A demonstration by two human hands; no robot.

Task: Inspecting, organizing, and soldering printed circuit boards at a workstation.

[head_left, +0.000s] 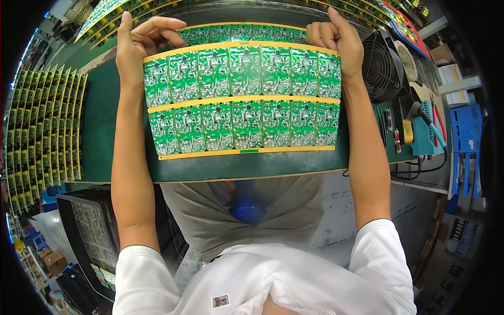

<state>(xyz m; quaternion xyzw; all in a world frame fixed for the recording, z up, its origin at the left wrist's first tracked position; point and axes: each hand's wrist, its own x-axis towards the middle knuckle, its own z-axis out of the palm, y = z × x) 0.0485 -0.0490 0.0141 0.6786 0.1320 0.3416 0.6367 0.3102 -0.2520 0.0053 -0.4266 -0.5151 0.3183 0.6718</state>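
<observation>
A wide green circuit board panel with yellow-orange strips is tilted up in front of me over the dark green table. It carries two rows of small boards, solder side showing. At its upper left corner my left hand is closed on the edge, thumb pointing up. My right hand grips the upper right corner the same way, fingers curled in. Just beyond the panel's top strip another row of green boards shows between my hands; its lower part is hidden.
Stacked board panels stand on edge at the left, with more along the far side. To the right are a black fan, a soldering iron with its cable, and red-handled tools. The table's front edge runs before my lap.
</observation>
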